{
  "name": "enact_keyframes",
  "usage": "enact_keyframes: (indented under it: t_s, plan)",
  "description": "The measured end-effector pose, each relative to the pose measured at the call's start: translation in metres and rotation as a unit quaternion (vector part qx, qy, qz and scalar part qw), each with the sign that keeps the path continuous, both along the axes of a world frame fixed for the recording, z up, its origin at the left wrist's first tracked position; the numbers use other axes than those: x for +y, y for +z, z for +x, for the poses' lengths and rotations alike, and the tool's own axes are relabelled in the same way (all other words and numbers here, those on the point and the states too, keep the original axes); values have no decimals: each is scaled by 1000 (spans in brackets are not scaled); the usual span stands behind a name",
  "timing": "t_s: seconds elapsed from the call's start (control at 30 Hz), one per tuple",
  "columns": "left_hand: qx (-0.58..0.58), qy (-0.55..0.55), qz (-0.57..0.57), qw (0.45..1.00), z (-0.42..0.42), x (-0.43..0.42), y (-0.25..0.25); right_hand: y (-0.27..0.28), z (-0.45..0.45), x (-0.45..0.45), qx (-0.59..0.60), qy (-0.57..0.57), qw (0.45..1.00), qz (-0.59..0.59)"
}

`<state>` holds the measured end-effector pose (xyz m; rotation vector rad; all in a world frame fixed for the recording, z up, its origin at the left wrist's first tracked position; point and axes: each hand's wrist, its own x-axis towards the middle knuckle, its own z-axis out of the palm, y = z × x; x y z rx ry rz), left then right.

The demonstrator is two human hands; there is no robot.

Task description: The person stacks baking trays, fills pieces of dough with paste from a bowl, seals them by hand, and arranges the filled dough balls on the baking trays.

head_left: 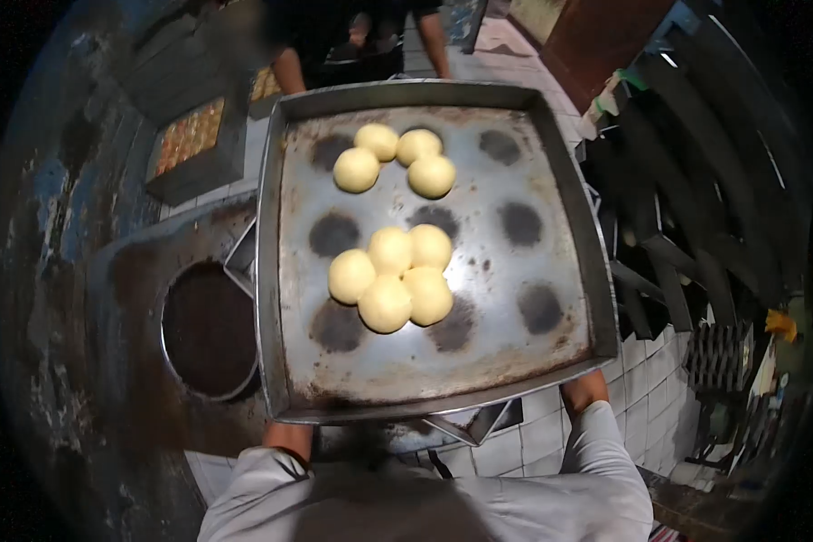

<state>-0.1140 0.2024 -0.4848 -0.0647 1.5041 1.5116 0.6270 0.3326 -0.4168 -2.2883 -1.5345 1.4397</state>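
A large square metal baking tray [497,361] with raised sides is held up in front of my body. My left hand [289,441] is under its near left corner, and my right hand [585,390] supports the near right corner; the fingers of both are hidden beneath the tray. Smooth pale-yellow dough balls sit on it in two clusters. The far cluster [432,176] is made up of several balls in two touching pairs. Nearer to me, another cluster of dough balls [386,304] is packed together left of the middle. Dark round stains mark the tray's surface.
Another person's arm [288,71] shows beyond the tray's far edge. To the left are a deep box-shaped pan [199,176] with reddish-yellow contents and a dark round opening [210,330] in a worn surface. Dark metal racks or pans [696,181] crowd the right side above white floor tiles [646,384].
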Motion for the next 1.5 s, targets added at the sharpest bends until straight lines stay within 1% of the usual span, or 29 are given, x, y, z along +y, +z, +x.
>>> enact_keyframes:
  t_s: [0.07,0.13,0.17,0.23,0.3,0.33,0.4,0.43,0.47,0.5,0.53,0.57,0.6,0.63,0.67,0.73,0.77,0.83,0.87,0.93,0.97,1.07,1.13,1.2,1.27,1.33,1.4,1.47,1.5]
  plan:
    - [4,3,10,1000,-1,9,9,0,-28,17,30,17,999,31]
    - [7,7,31,999,3,20,23,4,-67,55,88,52,987,122]
    - [7,8,37,999,7,21,29,2,-81,69,128,91,968,197]
    - [9,17,63,998,17,23,43,31,-101,84,174,131,920,327]
    - [7,36,89,995,28,9,56,89,-102,71,179,111,878,429]
    - [6,46,105,993,37,-6,61,182,-135,33,159,-43,939,302]
    - [-1,80,151,985,62,-52,63,239,-136,3,196,-84,905,367]
    - [-7,110,187,976,85,-83,67,284,-161,-11,201,-46,873,442]
    - [29,58,60,996,94,-99,89,322,-202,-24,203,-19,833,515]
    - [-62,122,87,987,105,-125,83,345,-236,-30,233,14,799,555]
    - [-70,186,-20,980,139,-123,136,362,-264,-27,206,148,801,542]
    - [-55,149,8,987,152,-133,145,338,-296,2,185,234,731,614]
    - [-40,115,33,992,165,-146,141,329,-326,17,225,291,647,668]
    - [-52,110,56,991,169,-159,133,322,-357,30,135,359,639,667]
    - [-63,113,76,989,172,-169,132,321,-380,34,-6,452,670,588]
    - [-47,128,97,986,187,-192,160,291,-406,41,-57,497,625,600]
    - [-30,133,128,982,188,-206,168,290,-411,44,-53,498,618,606]
    - [-20,164,181,970,187,-233,167,293,-416,47,-98,483,638,592]
    - [-19,172,182,968,184,-245,167,296,-420,48,-85,449,693,557]
    - [-9,221,159,962,172,-259,170,291,-411,49,-50,372,660,650]
    - [-7,229,155,961,169,-261,173,292,-411,54,-51,373,659,652]
    - [-20,206,166,964,160,-245,184,307,-402,56,-123,494,710,487]
    - [8,144,217,965,159,-236,212,332,-387,38,-153,500,729,442]
    - [60,96,253,961,153,-231,235,352,-369,10,-183,501,713,455]
    - [99,57,253,961,150,-226,272,378,-347,-25,-126,477,726,480]
    - [133,15,244,960,148,-223,303,410,-330,-59,-33,422,790,444]
    - [203,-73,290,933,142,-212,329,425,-317,-93,97,344,789,500]
    - [207,-160,354,898,143,-194,348,430,-320,-140,330,246,802,434]
    - [192,-186,377,887,149,-184,363,428,-331,-165,391,213,794,415]
